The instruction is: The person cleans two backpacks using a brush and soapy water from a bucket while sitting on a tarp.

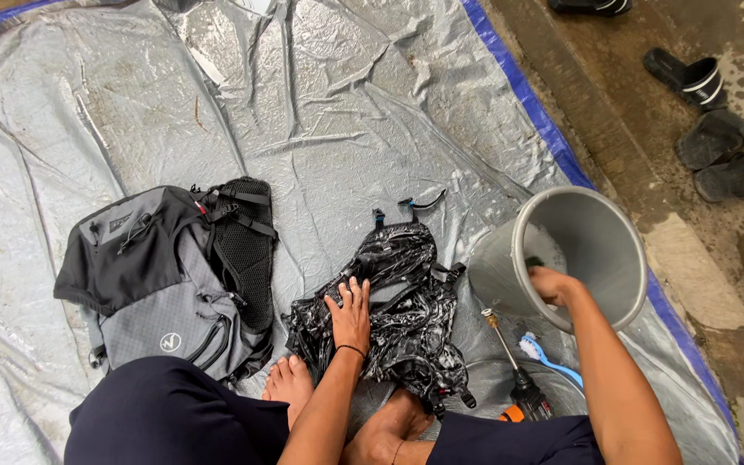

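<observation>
Wet black backpack (398, 301) on silver tarp (346, 112)

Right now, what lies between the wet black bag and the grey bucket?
In the head view, a metal spray nozzle lies on the silver tarp between the wet black bag and the tipped grey bucket, beside a blue brush.

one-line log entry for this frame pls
left hand: flat on wet black backpack | right hand: inside tilted grey bucket, grip unclear | grey backpack: untouched on tarp
</observation>
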